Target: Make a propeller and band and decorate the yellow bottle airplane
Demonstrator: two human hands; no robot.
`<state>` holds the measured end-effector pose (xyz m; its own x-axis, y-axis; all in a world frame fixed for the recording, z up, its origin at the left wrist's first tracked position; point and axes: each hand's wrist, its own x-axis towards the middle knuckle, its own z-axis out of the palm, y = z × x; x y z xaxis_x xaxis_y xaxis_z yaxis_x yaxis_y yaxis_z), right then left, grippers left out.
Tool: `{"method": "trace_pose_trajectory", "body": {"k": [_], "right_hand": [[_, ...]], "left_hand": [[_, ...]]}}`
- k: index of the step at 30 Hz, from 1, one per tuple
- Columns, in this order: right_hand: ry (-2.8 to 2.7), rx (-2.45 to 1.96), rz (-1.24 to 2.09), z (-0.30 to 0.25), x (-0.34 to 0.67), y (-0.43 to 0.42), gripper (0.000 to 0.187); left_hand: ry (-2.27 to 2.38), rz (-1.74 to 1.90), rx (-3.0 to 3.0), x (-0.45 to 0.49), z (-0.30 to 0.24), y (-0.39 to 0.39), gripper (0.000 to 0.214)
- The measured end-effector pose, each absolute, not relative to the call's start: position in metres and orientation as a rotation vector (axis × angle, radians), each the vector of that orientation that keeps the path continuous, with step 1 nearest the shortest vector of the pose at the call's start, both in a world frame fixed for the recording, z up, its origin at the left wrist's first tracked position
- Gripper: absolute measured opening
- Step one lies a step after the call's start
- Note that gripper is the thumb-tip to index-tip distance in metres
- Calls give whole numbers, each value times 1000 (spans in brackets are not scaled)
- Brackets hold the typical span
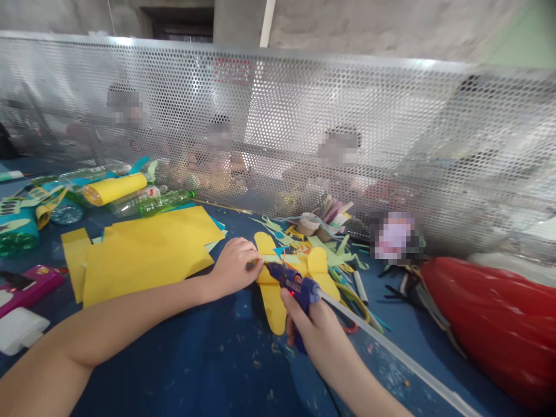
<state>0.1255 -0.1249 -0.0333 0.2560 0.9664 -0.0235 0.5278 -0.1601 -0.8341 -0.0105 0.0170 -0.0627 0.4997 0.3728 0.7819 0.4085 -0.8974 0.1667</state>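
R hand: fingers wrapped around glue gun, nozzle over yellow cutout (ref. pt., on table). L hand: at cutout's L side, fingers bent; can't tell if gripping. Yellow paper: L of cutout. Bottles: far L of cutout. Mesh screen: behind cutout.

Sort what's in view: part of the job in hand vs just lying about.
In use:
- blue glue gun, held in the right hand
- long clear glue stick, at its back
- yellow cutout, by the left hand

Apparently just lying about:
- green bottle
- red bag
- white block
- yellow sheets
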Motion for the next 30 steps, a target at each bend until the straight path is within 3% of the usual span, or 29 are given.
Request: {"method": "trace_pose_trajectory", "body": {"k": [30], "right_hand": [[-1253,-1903,721,-21,144,-133,51]], "left_hand": [[-700,-1390,-2694,-11,-62,15,23]]}}
